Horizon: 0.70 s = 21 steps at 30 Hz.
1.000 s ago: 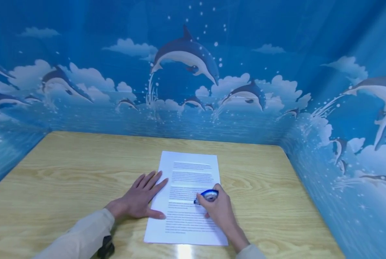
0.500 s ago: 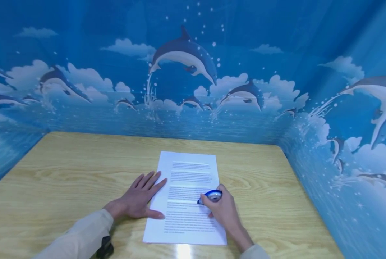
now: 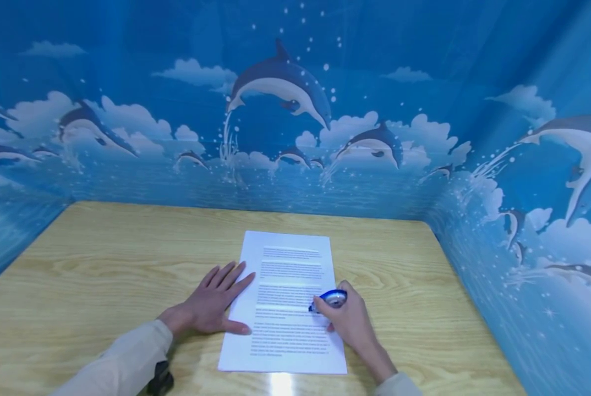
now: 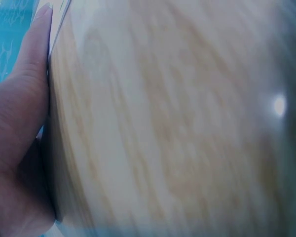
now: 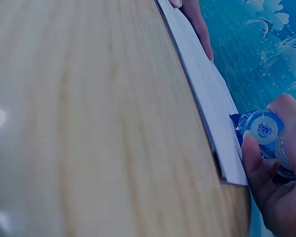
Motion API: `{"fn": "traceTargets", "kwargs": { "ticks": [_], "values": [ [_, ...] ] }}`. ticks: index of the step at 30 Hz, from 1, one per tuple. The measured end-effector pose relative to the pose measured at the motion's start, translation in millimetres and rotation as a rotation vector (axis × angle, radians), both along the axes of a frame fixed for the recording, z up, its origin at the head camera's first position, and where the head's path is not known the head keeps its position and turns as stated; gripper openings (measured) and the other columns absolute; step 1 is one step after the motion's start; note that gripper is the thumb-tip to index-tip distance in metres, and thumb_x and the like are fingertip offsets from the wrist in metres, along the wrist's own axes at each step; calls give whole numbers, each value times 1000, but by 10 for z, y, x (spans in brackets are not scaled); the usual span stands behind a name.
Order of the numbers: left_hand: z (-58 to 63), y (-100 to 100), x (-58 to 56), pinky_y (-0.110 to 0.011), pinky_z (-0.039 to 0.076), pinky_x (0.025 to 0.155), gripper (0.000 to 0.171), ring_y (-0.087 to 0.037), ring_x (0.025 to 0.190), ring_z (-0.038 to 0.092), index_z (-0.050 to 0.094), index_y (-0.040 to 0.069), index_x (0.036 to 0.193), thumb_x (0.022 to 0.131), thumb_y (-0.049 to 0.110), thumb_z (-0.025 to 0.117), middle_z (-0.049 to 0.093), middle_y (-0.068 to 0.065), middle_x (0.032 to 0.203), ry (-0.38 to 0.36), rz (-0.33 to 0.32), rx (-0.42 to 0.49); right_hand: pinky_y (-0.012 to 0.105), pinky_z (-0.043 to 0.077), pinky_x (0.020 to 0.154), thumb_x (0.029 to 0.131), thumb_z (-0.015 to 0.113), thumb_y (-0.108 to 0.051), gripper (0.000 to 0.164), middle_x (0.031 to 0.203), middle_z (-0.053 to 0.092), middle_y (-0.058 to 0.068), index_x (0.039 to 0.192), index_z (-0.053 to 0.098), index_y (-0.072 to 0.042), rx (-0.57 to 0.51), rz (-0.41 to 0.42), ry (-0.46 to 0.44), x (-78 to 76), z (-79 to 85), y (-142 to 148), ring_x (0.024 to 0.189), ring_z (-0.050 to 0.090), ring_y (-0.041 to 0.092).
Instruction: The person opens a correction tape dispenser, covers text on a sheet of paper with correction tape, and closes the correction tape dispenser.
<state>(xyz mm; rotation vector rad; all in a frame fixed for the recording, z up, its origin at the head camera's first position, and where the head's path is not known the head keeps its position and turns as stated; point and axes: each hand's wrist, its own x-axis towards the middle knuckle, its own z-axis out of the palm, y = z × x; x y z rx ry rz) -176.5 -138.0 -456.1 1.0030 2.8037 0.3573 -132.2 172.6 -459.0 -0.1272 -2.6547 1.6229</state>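
A blue correction tape dispenser (image 3: 334, 298) is held by my right hand (image 3: 352, 322), pinched between thumb and fingers. Its tip meets the printed paper (image 3: 285, 355) on a line of text near the middle of the page. In the right wrist view the round reels of the correction tape (image 5: 264, 129) show through its clear body. My left hand (image 3: 213, 305) lies flat with spread fingers across the paper's left edge, its palm on the table side. Only the thumb side of the left hand (image 4: 19, 98) appears in the left wrist view.
A wood-grain table (image 3: 127, 247) bears the paper. Behind it and along both sides hangs a blue curtain (image 3: 176, 110) printed with dolphins. Under the left sleeve a small black object (image 3: 160, 378) shows at the wrist. A light glare lies by the paper's near edge.
My right hand has slid the correction tape to the right along the line of text. My left hand has kept its place on the paper.
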Motion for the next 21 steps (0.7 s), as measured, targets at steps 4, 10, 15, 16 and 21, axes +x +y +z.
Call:
{"fn": "traceTargets", "kwargs": {
  "ticks": [4, 10, 15, 16, 21],
  "values": [
    [2, -4, -3, -57, 6, 111, 110, -38, 142, 8, 24, 11, 152, 73, 83, 49, 11, -17, 157, -2, -2, -1, 29, 48, 38, 78, 80, -31, 44, 72, 64, 5, 86, 46, -5, 7, 2, -4, -4, -2, 26, 42, 57, 19],
    [13, 2, -3, -57, 6, 111, 109, -38, 142, 8, 23, 12, 153, 74, 82, 50, 11, -17, 157, 3, -6, 1, 30, 48, 38, 78, 80, -30, 43, 72, 63, 5, 86, 46, -5, 20, -13, -3, -4, -3, 72, 42, 56, 19],
    [30, 0, 7, -58, 7, 111, 109, -39, 142, 9, 25, 11, 152, 73, 81, 51, 12, -18, 157, 1, -1, 6, 31, 48, 37, 77, 80, -30, 43, 70, 62, 5, 84, 46, -6, 32, -19, 2, 0, 6, 120, 40, 55, 19],
    [31, 0, 9, -58, 7, 111, 109, -39, 142, 10, 25, 11, 152, 73, 81, 51, 12, -18, 157, 2, 0, 5, 31, 48, 37, 77, 81, -30, 43, 70, 62, 5, 84, 46, -6, 30, -20, 2, 1, 6, 130, 40, 54, 19],
    [25, 9, 12, -57, 8, 111, 109, -39, 142, 10, 26, 10, 152, 73, 81, 51, 13, -19, 157, 17, 0, 3, 31, 48, 37, 76, 81, -28, 43, 70, 62, 5, 84, 46, -5, 16, -27, -2, 2, 8, 171, 40, 54, 19]
  ]
}}
